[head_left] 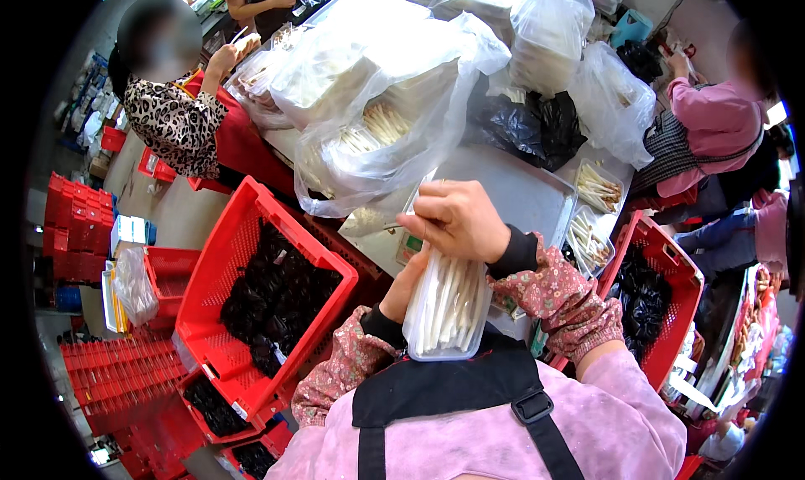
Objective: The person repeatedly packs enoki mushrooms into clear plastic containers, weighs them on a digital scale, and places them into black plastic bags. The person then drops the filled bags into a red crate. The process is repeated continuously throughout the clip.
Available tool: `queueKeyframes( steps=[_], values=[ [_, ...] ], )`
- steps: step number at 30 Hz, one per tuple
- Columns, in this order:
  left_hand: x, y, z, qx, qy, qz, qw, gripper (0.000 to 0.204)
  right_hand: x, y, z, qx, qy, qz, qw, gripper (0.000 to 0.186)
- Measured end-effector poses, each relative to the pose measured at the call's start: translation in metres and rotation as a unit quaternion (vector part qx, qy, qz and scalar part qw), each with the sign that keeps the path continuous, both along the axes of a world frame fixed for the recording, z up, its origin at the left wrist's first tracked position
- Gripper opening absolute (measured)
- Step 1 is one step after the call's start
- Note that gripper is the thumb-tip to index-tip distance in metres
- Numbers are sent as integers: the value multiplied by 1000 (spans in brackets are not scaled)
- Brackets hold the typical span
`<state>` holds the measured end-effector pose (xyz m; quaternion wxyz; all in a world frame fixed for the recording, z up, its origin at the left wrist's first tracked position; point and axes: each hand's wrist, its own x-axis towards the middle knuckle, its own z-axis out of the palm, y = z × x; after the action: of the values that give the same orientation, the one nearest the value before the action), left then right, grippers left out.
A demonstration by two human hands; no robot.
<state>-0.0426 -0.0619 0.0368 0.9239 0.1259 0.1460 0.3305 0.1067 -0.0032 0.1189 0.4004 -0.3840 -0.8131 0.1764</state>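
A big clear plastic bag (pixel 402 86), with pale sticks showing in its near part, sprawls over the left half of the counter (pixel 369 249), covering most of the surface toward the far edge. To its right lies a crumpled black bag (pixel 528 128), and behind that stand a tall translucent bag (pixel 549 44) and, nearer the right edge, a second bulging clear bag (pixel 616 103). A shallow metal tray (pixel 511 191) takes up the middle of the counter, just beyond my hands. Along the right edge sit two open tubs of pale sticks, a far tub (pixel 599 186) and a near tub (pixel 589 241), one close behind the other. Red crates flank me: the left crate (pixel 205 321) and the right crate (pixel 688 283) both hold black plastic bags. A co-worker in a leopard-print top (pixel 172 124) is by the counter's left edge, and another in a pink top (pixel 713 128) is by its right.

The clear container (pixel 449 308) of white sticks is in front of my apron (pixel 436 388), near the counter's near edge, its long side pointing away from me. My left hand (pixel 404 285) grasps it along its left side. My right hand (pixel 453 216) crosses above its far end, elbow out, wrist bent inward, fingers curled; I can't tell whether they grip anything.
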Motion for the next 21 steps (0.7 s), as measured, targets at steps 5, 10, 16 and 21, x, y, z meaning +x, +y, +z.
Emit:
queueKeyframes(
  steps=[5,10,16,21],
  values=[
    [-3,-5,-2,34,-34,-40,998,51,3,-6,-3,-3,58,30,998,43],
    [-5,-12,-4,14,-48,-67,997,58,3,-10,-5,89,126,49,987,49],
    [4,-26,-20,25,-142,-2,989,59,8,-14,2,126,141,91,978,52],
    [2,-17,-24,-62,-179,52,980,54,34,-27,16,-35,184,128,974,36]
  ],
)
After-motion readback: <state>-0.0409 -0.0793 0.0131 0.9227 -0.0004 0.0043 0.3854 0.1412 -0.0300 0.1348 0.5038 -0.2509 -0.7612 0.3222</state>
